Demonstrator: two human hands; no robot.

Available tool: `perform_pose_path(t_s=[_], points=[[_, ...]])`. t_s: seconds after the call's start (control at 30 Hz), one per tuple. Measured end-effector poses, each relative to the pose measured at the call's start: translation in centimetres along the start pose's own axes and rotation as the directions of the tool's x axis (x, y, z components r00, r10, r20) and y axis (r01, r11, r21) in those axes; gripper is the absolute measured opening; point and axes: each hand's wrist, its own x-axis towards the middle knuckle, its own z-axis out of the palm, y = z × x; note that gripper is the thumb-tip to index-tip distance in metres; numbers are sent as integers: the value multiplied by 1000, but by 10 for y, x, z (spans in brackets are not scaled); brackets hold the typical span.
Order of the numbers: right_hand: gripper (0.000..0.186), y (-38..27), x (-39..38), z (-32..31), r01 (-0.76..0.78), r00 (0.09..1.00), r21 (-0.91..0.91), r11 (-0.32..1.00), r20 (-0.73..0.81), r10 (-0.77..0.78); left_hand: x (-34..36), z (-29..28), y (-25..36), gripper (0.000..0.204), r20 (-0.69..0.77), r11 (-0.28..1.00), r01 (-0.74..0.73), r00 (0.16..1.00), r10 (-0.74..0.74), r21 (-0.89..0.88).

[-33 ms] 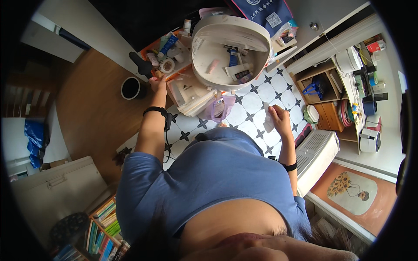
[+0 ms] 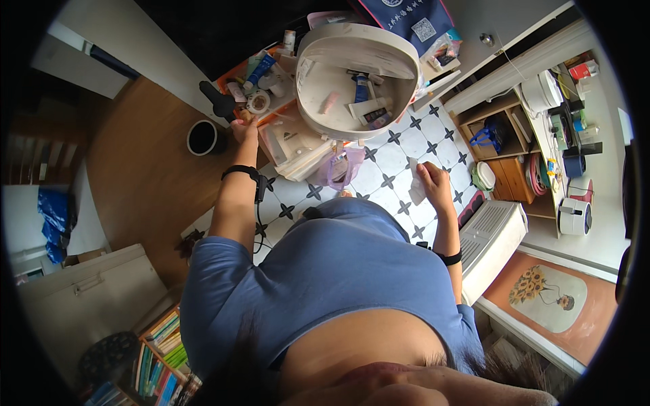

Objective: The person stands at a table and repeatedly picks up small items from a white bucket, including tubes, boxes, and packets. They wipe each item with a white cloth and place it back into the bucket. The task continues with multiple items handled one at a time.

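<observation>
My left hand (image 2: 244, 128) is at the near left corner of an orange tray (image 2: 272, 116), fingers bent against its edge. A black long-handled object (image 2: 217, 100) juts out just beyond that hand. Inside the tray lie a blue tube (image 2: 267, 66), a roll of tape (image 2: 258, 102) and several small bottles. Out to the right, my right hand (image 2: 437, 181) pinches a crumpled white tissue (image 2: 415, 183) that hangs over the tiled floor. Between and beyond both hands stands a white open case (image 2: 308, 101), with several tubes and a pink item (image 2: 330, 103) lying in it.
A clear-lidded box (image 2: 288, 145) and a purple bag (image 2: 347, 168) sit below the case. A black-lined bin (image 2: 203, 137) stands on the wooden floor at left. At right are a wooden shelf unit (image 2: 512, 179) and a white slatted appliance (image 2: 491, 227). A dark blue bag (image 2: 406, 24) is behind.
</observation>
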Motion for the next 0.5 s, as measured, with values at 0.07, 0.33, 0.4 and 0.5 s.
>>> perform_pose_path(t_s=[0.07, 0.33, 0.4, 0.5], points=[[37, 5, -1, -1, -28, 1000, 119, 993, 5, 27, -6, -1, 7, 50, -2, 997, -38, 999, 39, 69], [36, 28, -9, -19, -73, 996, 983, -171, 79, 31, -38, -4, 11, 59, -113, 969, -215, 967, 229, 125], [41, 29, -9, -26, -53, 999, 972, -229, 54, -4, -46, -3, 11, 56, -152, 963, -245, 953, 261, 115], [47, 28, -11, -30, -27, 999, 901, -434, 11, -38, -65, -9, 20, 47, -219, 967, -180, 951, 218, 179]])
